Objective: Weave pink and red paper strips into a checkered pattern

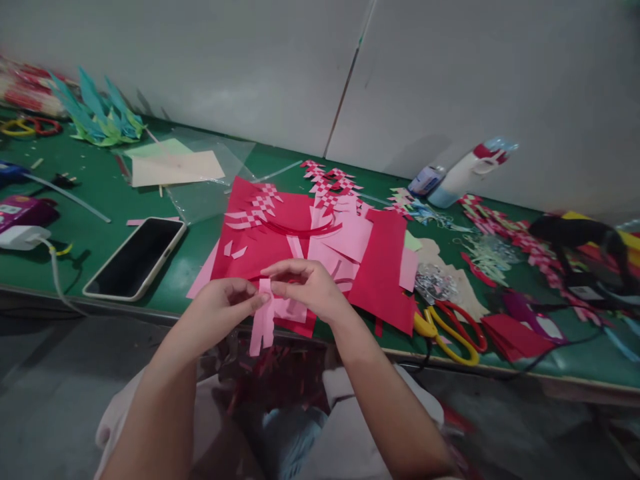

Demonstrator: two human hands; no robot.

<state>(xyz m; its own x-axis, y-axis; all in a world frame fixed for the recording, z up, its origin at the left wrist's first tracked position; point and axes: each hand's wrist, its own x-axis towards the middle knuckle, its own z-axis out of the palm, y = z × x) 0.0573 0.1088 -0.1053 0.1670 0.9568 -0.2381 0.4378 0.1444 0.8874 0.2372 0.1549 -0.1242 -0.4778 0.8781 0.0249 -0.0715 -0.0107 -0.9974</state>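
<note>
Between my two hands hangs a pink paper strip (263, 323), split lengthwise at its lower end. My left hand (230, 303) pinches it from the left with thumb and forefinger. From the right, my right hand (307, 288) pinches its upper part, other fingers curled. Beneath my hands lie red paper sheets (240, 257) and pink paper pieces (345, 233). Woven pink-and-red checkered strips (263, 205) rest on the red paper, with more checkered strips (327, 183) behind. A thin red strip (300, 232) curves across the sheets.
A phone (136, 259) lies at left near the table edge. Yellow-and-red-handled scissors (450, 333) sit at right beside a bag of small metal bits (436, 283). A white bottle (470, 175) leans at the back. Teal folded paper (103, 113) stands far left.
</note>
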